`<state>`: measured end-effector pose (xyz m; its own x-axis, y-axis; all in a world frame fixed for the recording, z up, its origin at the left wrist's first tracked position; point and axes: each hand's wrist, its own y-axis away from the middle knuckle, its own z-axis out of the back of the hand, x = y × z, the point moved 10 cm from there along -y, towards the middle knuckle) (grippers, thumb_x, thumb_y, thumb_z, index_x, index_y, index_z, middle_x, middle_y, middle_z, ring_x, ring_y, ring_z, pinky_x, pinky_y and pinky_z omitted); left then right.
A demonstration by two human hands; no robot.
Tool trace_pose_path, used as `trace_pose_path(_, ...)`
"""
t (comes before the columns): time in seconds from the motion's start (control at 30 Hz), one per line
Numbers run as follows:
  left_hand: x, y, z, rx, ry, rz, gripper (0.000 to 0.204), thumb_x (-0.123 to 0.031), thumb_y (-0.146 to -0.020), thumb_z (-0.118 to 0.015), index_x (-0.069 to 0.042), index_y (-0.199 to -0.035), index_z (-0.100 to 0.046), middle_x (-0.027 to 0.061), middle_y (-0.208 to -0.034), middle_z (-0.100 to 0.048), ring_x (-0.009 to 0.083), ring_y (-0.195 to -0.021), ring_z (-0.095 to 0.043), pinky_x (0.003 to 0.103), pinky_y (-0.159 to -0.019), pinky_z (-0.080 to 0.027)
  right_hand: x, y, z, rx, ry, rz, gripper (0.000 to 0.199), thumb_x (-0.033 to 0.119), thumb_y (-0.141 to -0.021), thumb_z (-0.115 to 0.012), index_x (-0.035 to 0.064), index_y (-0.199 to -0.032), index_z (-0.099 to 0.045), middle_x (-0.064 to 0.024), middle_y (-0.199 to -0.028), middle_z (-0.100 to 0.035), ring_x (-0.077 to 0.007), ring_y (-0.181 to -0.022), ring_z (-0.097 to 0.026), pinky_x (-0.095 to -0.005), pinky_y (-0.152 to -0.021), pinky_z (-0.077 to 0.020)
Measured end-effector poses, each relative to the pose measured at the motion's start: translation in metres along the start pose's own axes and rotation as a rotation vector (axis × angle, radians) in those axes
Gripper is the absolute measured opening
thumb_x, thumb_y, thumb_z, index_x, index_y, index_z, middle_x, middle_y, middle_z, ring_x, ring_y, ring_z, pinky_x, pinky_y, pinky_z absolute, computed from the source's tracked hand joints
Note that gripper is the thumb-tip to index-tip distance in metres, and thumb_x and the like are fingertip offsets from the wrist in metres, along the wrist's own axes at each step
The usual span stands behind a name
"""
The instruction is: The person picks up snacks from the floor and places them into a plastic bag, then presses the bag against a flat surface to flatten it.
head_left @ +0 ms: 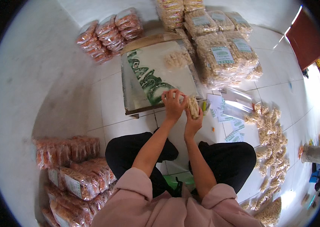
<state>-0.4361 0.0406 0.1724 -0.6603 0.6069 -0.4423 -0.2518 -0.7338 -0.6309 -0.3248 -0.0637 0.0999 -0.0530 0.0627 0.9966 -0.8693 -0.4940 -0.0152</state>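
A small bundle of pale snack sticks, seemingly in a clear bag, is held upright just off the near right corner of a low table. My right hand wraps round its lower part. My left hand has its fingers bent and pressed together at the bundle's upper left side; what exactly they pinch is too small to make out. Under my left hand lies the table's pale top with a green printed sheet. A loose heap of snack sticks sits on its far right part.
Large bags of pale sticks stand behind the table, reddish snack bags to their left. More reddish bags are stacked at my left. On the right lie printed labels, clear plastic sheets, a green-handled tool and many small filled packets.
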Motion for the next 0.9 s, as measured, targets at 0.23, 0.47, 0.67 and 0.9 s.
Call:
trace_pose_path(0.23,0.030,-0.011,-0.001,-0.150,0.218,0.112,0.018,-0.023,-0.079,-0.057,-0.011,-0.092,-0.054,0.0085,-0.098,-0.045,0.0273,-0.097,-0.044,0.042,-0.091,-0.027,-0.005,-0.041,-0.052,0.147,0.134,0.167,0.048,0.014,-0.073,-0.069,0.0004,-0.114,-0.049,-0.0173,-0.104,-0.058,-0.0288,-0.093,-0.058,-0.0333,-0.078,-0.0452)
trace_pose_path(0.47,0.168,-0.070,-0.098,0.109,1.106,0.856,0.051,-0.041,-0.089,-0.043,-0.005,-0.125,-0.042,0.0092,-0.131,-0.037,0.0202,-0.119,-0.035,0.030,-0.095,-0.031,-0.003,-0.054,-0.096,0.279,0.127,0.242,0.052,0.019,-0.072,-0.070,0.0042,-0.117,-0.048,-0.0177,-0.109,-0.056,-0.0256,-0.096,-0.057,-0.0331,-0.079,-0.0459)
trace_pose_path(0.67,0.160,-0.059,-0.144,0.298,1.171,0.892,0.061,-0.047,-0.089,-0.039,-0.006,-0.133,-0.032,0.0093,-0.132,-0.038,0.0178,-0.117,-0.039,0.030,-0.098,-0.028,-0.023,-0.080,-0.146,0.430,-0.127,0.182,0.055,0.013,-0.074,-0.068,0.0039,-0.122,-0.043,-0.0123,-0.111,-0.054,-0.0199,-0.097,-0.056,-0.0285,-0.082,-0.0447)
trace_pose_path(0.9,0.145,-0.049,-0.108,0.211,1.168,0.859,0.063,-0.043,-0.088,-0.045,-0.014,-0.138,-0.021,0.0071,-0.141,-0.021,0.0215,-0.126,-0.026,0.034,-0.102,-0.024,0.006,-0.076,-0.186,0.497,-0.219,0.007,0.047,0.009,-0.078,-0.062,-0.0012,-0.120,-0.043,-0.0152,-0.121,-0.047,-0.0199,-0.105,-0.049,-0.0302,-0.086,-0.0415)
